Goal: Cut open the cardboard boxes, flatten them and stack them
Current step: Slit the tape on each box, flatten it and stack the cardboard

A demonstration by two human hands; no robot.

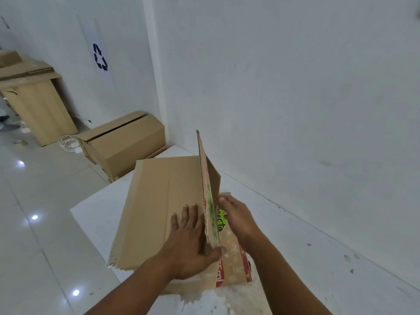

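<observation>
Bench (95, 208): a white surface pushed against the white wall (295, 87); its far corner points at the boxes on the floor.

Cut-open box (156, 201): lies flattened on the bench, plain brown side up, reaching from the near left edge toward the far corner. Its near edge is ragged.

Raised flap (208, 196): one panel of that box stands nearly upright along the right side, its corrugated edge facing the camera, printed in green and red on the side turned to the wall.

Printed panel (234, 258): lies flat on the bench to the right of the raised flap, with red lettering at the near end.

Left hand (193, 242): palm down on the brown cardboard, fingers spread flat, thumb hooked around the near bottom edge of the raised flap. It presses the sheet and pinches the flap's base.

Right hand (236, 214): on the wall side of the raised flap, fingers curled against its printed face; whether it grips or only pushes, I cannot tell.

Closed box (127, 142): on the floor beyond the far corner of the bench, against the wall.

Wooden cabinet (38, 110): further left along the wall, with flat cardboard (25, 69) piled on top.

Recycling sign (100, 57): on the wall above.

White cable (68, 142): coiled on the floor between cabinet and closed box.
</observation>
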